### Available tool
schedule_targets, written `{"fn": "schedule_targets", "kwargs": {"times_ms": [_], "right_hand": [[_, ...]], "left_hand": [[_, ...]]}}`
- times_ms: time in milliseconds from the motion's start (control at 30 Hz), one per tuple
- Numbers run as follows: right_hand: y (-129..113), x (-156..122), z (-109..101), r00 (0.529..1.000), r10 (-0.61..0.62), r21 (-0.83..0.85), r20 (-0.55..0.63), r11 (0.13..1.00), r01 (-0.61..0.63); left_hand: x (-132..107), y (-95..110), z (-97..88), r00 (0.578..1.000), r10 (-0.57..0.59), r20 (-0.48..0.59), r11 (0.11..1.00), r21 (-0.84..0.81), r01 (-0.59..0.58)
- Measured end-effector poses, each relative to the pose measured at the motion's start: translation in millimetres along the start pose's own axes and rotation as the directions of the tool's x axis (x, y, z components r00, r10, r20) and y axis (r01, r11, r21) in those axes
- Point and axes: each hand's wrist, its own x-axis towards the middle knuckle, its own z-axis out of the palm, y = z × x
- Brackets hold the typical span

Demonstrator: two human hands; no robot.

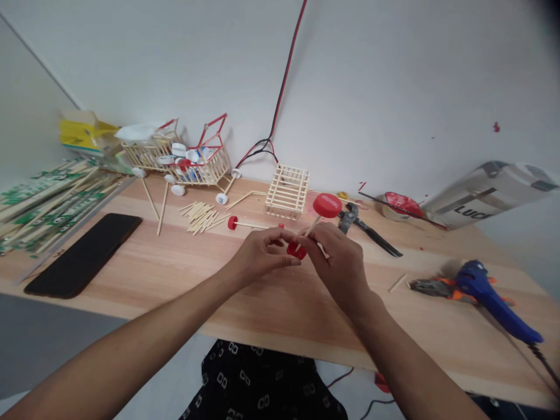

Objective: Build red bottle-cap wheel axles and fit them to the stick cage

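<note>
Above the front middle of the table, my left hand (261, 252) pinches a red bottle cap (296, 251) by its rim, with the hollow side facing up. My right hand (335, 256) grips a thin wooden stick (312, 226) whose lower end reaches into that cap. At the stick's upper end sits a second red bottle cap (327, 205). Whether the lower end is fixed in its cap I cannot tell. Just behind the hands lies another stick with red caps (233, 223), and beyond it stands a small crate made of sticks (287, 191).
Stick carts (199, 166) holding bottle caps stand at the back left, near a heap of short sticks (203, 217). A black phone (83, 255) and wrapped chopsticks (48, 195) lie left. Pincers (370, 230), a blue glue gun (499, 303) and pliers (431, 287) lie right.
</note>
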Motion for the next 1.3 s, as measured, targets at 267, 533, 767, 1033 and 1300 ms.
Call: {"fn": "schedule_targets", "kwargs": {"times_ms": [267, 533, 767, 1033, 1300], "right_hand": [[-0.7, 0.1, -0.8, 1.000, 0.003, 0.002, 0.006, 1.000, -0.003], [-0.9, -0.3, 0.5, 1.000, 0.007, 0.009, 0.003, 1.000, -0.007], [-1.3, 0.7, -1.3, 1.000, 0.011, 0.012, 0.004, 1.000, -0.011], [-2.0, 0.6, -0.9, 1.000, 0.016, 0.008, 0.000, 1.000, -0.016], [-1.7, 0.3, 0.2, 1.000, 0.024, -0.004, 0.012, 1.000, -0.024]], "left_hand": [[0.0, 0.6, -0.4, 1.000, 0.003, -0.005, 1.000, 0.000, -0.003], [0.1, -1.3, -0.2, 1.000, -0.008, 0.013, 0.999, -0.037, 0.008], [0.3, -1.4, -0.3, 1.000, 0.006, 0.004, 0.999, -0.035, -0.006], [-0.1, -1.4, -0.4, 1.000, -0.012, 0.011, 0.999, -0.046, 0.012], [0.0, -0.5, -0.9, 1.000, 0.020, 0.002, 1.000, 0.010, -0.020]]}}
